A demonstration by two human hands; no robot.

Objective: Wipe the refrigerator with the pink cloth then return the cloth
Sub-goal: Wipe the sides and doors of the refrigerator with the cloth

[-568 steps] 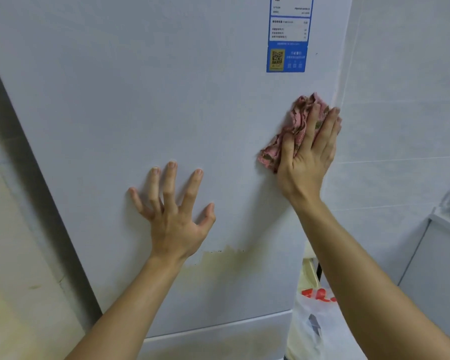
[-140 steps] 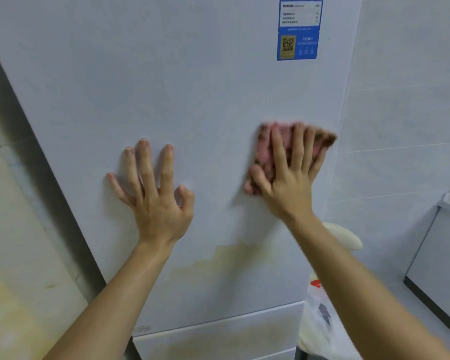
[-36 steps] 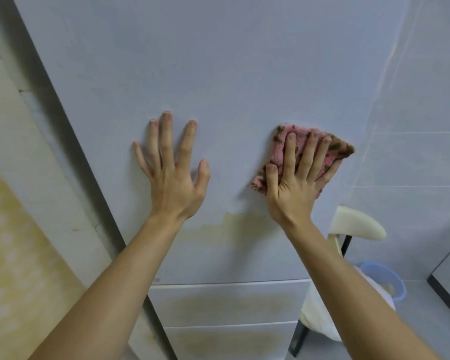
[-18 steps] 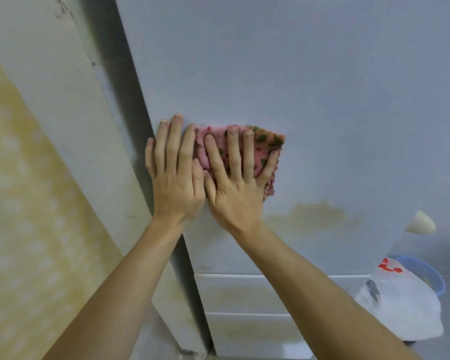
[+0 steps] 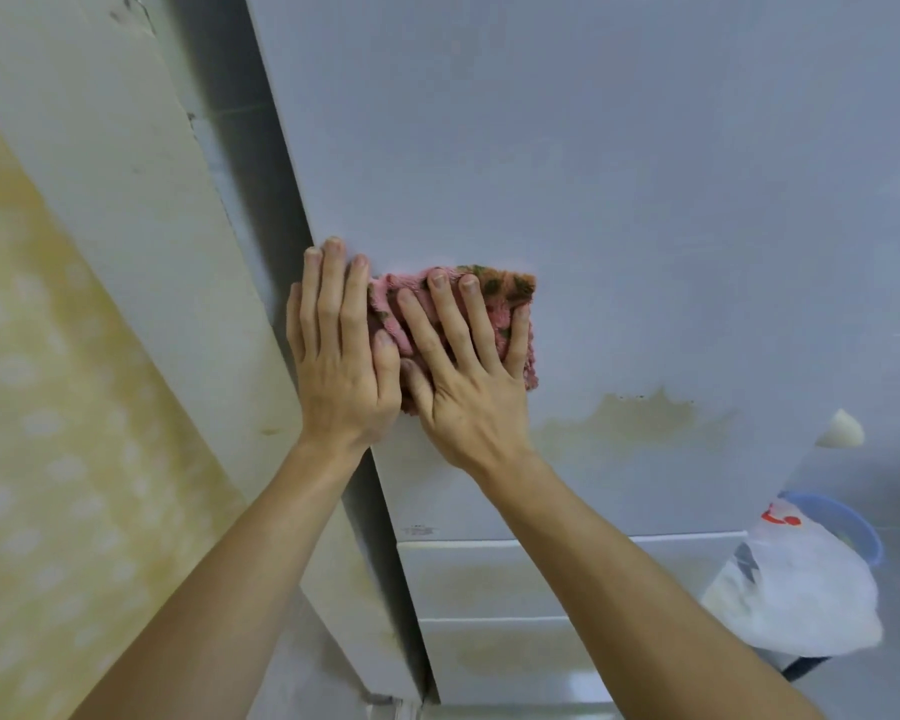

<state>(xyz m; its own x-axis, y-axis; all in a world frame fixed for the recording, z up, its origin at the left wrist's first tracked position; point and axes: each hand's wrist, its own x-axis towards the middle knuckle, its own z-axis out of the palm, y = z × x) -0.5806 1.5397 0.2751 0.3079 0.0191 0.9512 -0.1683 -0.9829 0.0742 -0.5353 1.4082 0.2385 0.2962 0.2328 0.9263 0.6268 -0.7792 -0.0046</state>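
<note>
The white refrigerator [image 5: 619, 174] fills most of the view, with a yellowish stain [image 5: 640, 415] low on its door. My right hand [image 5: 463, 371] presses the pink cloth [image 5: 505, 298], which has brown and green spots, flat against the door near its left edge. Its fingers are spread over the cloth. My left hand [image 5: 339, 350] lies flat on the door's left edge, fingers together, touching the cloth's left side and holding nothing.
A cream wall panel [image 5: 100, 252] and yellow patterned wall stand left of the fridge, with a dark gap between. Two drawer fronts [image 5: 489, 579] sit below the door. A white plastic bag [image 5: 796, 600] and a blue bucket [image 5: 853, 522] are at lower right.
Over the last second my right hand slid the cloth left across the door to its left edge. My left hand also shifted left and closed its fingers beside the cloth.
</note>
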